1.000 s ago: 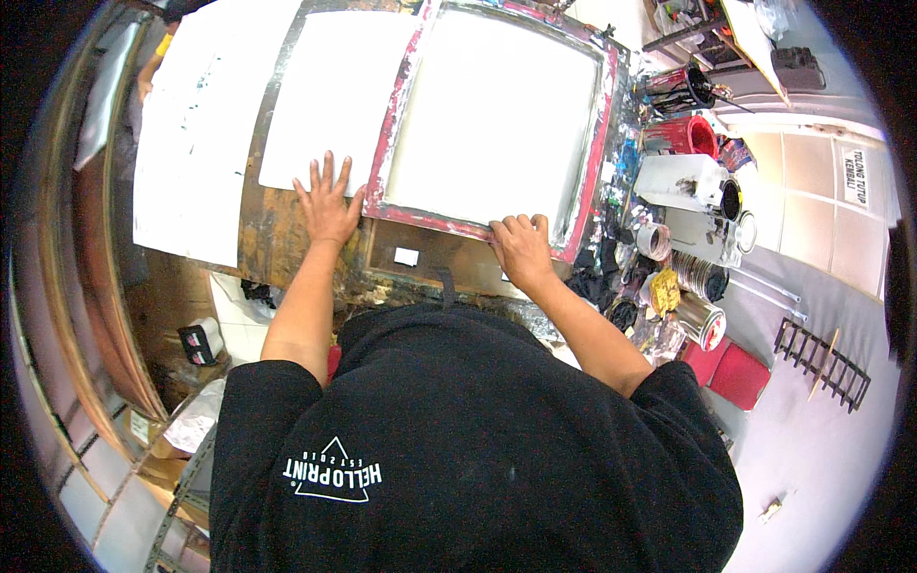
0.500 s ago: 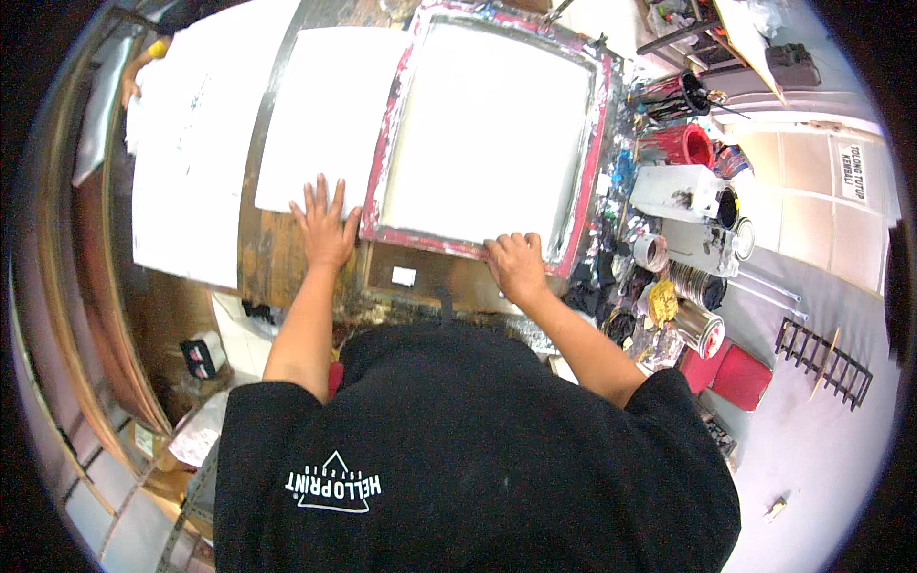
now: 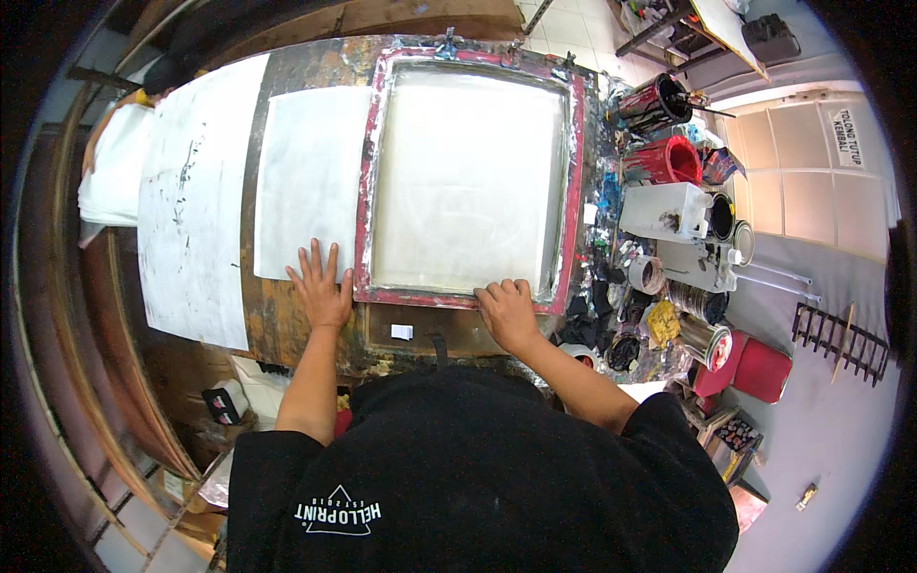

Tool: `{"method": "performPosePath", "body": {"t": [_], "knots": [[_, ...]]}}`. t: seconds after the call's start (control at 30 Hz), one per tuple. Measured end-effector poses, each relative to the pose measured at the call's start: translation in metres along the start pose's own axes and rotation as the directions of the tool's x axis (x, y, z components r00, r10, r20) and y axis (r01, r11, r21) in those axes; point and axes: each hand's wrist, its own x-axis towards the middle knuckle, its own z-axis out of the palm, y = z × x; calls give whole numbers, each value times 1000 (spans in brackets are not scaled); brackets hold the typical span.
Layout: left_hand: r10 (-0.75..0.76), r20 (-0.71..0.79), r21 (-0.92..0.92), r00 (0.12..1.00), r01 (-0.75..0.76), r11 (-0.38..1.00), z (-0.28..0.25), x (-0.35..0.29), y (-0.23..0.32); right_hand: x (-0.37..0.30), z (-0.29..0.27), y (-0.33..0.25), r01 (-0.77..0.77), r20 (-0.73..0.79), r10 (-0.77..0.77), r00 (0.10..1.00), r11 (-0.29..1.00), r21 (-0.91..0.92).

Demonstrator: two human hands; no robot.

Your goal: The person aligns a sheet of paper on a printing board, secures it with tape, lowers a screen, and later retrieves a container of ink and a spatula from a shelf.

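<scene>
The head-worn fisheye view looks downward from close above the black T-shirt (image 3: 497,468), facing hands (image 3: 324,300) and paint-stained surface (image 3: 287,317).

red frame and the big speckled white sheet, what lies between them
In the head view, a smaller white sheet lies between them on the stained tabletop, with the left hand at its lower edge.

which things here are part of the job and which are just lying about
Seem part of the job:
- red frame, right hand at its near edge
- white sheet, left hand spread over its near edge
- table, under both

Seem to be just lying about, untouched:
- red pot
- white jug
- red chair
</scene>
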Motion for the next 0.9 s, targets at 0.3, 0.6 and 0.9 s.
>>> {"method": "performPosePath", "body": {"t": [0.3, 0.6, 0.9], "knots": [[8, 13, 25, 1000, -9, 1000, 3, 0, 0, -1, -2, 0, -31, -8, 32, 999, 993, 111], [-7, 53, 66, 999, 4, 998, -1, 1, 4, -1, -3, 2, -8, -47, 14, 999, 993, 117], [-9, 57, 57, 998, 6, 998, -3, 1, 6, -1, 5, 4, -14, -44, 19, 999, 993, 113]]}}
